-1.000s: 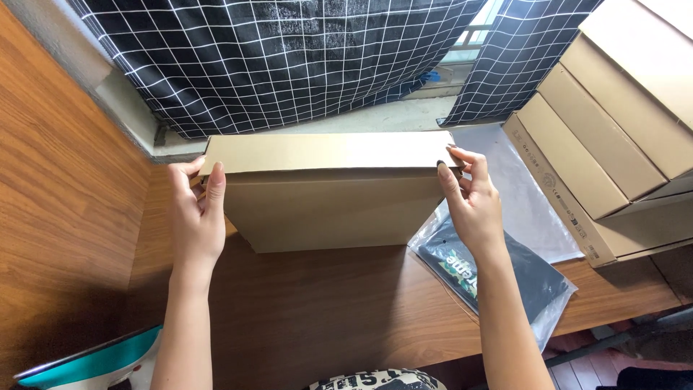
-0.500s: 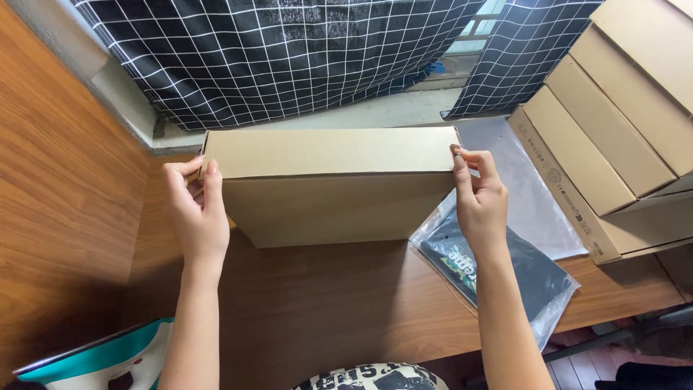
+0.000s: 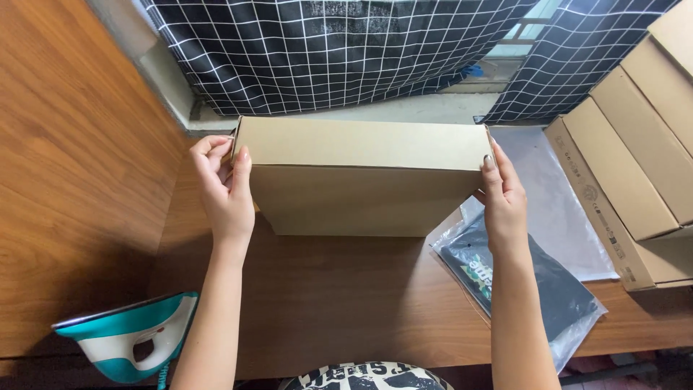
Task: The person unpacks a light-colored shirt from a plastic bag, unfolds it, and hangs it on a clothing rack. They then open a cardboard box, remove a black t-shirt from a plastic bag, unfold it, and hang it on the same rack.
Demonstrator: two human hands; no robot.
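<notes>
We find open wooden desk [image 3: 346, 296] at six o'clock of the cardboard box [image 3: 361, 177]. At three o'clock a bagged dark garment [image 3: 534, 289] and stacked flat cartons [image 3: 635, 173] crowd the way; at twelve the checked curtain [image 3: 339, 50] hangs close; at seven a teal iron [image 3: 133, 339] stands

Plain brown rectangular cardboard box [image 3: 361, 173]: matt, smooth paper board. Brown desk top [image 3: 325, 303]: wood grain, slight sheen. Clear plastic bag holding dark folded garment [image 3: 520, 282]: glossy, crinkled film. Black white-checked curtain [image 3: 325, 50]: soft cloth. Teal-and-white iron [image 3: 133, 339]: shiny plastic.
</notes>
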